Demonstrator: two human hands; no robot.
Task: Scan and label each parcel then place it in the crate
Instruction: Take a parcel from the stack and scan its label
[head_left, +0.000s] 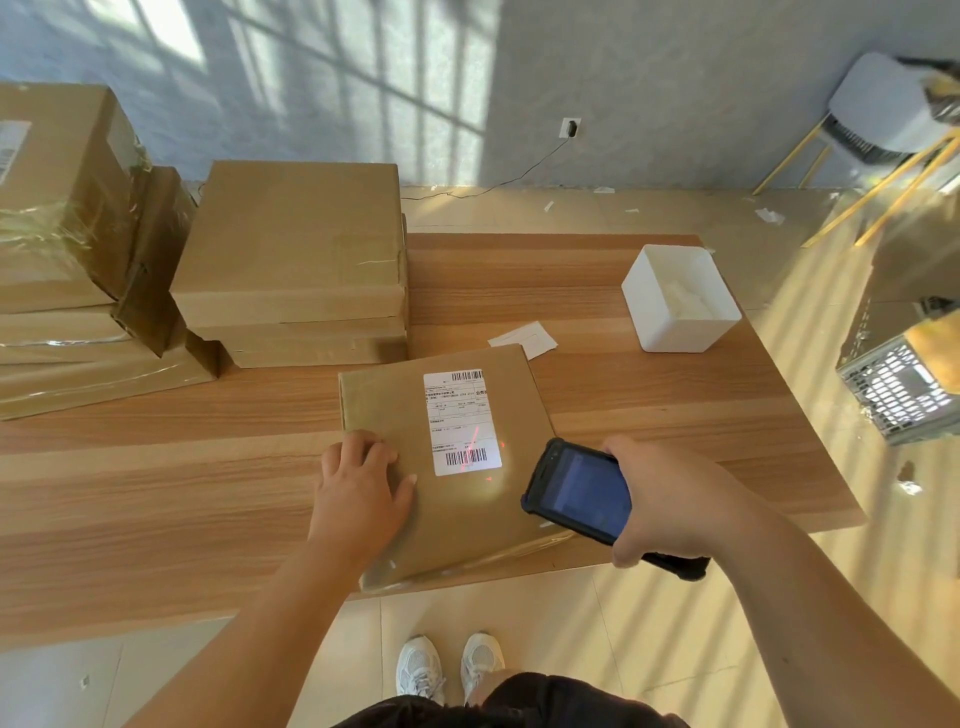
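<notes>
The parcel (457, 499) lies at the near edge of the surface (156, 493), the left hand (358, 488) pressing flat on it while the right hand (670, 504) grips the scanner (576, 493); the red beam should cross the lower barcode (466, 457) squarely. The white box (680, 317), far right, holds white slips; the crate (898, 395), off to the right, seems to hold cardboard
</notes>
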